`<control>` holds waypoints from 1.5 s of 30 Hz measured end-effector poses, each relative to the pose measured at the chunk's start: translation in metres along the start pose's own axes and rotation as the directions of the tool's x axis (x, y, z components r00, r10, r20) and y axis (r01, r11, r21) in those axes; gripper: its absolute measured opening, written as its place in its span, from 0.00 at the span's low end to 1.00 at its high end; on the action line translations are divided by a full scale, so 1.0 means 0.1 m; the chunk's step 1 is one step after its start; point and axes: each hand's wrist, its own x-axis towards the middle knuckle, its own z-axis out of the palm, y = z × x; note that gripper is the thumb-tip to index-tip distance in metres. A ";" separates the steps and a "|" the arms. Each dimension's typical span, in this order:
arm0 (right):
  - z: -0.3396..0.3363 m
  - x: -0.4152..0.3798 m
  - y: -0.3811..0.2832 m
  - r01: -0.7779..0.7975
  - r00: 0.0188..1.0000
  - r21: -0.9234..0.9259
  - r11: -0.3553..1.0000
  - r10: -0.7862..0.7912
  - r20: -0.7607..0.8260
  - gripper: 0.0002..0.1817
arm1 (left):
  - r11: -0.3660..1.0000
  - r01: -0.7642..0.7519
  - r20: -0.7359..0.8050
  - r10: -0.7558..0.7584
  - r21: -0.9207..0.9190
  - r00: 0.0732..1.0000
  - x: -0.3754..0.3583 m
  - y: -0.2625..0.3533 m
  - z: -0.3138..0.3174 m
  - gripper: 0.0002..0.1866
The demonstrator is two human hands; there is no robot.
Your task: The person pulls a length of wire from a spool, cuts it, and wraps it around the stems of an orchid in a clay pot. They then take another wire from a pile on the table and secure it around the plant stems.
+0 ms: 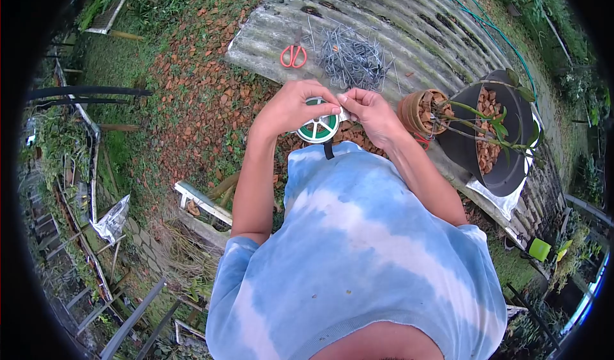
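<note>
My left hand [299, 109] is closed around the top of a round white spool with green wire [318, 130], which hangs in front of my shirt. Thumb and forefinger of my right hand [369, 112] are pinched together beside the left fingertips, at a small whitish piece by the spool's edge. Whether the wire's end lies between the fingertips is too small to tell. Beyond the hands, red-handled scissors [293, 56] and a tangled heap of grey metal wires [355, 59] lie on the corrugated sheet [268, 31].
On the right stand a clay pot [409, 112] with brick chips and a tipped black pot [461, 130] holding a plant. Two more pots and a green hose [486, 22] are at the top. A lime-green object [539, 250] sits lower right.
</note>
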 end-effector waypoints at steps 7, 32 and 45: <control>0.04 -0.01 0.03 -0.102 0.995 0.027 0.994 0.101 0.018 0.12 | 0.993 -0.009 -0.061 0.016 0.114 0.998 -0.07 -0.03 0.04 0.10; 0.06 0.01 -0.10 0.088 0.994 0.016 0.996 -0.087 -0.062 0.11 | 0.848 0.182 0.000 -0.210 -0.498 0.978 -0.04 -0.06 0.19 0.14; 0.04 -0.31 -0.42 0.386 0.890 -0.330 0.861 -0.442 -0.111 0.10 | 0.739 0.019 -0.171 -0.181 -0.673 0.969 -0.12 0.17 0.27 0.18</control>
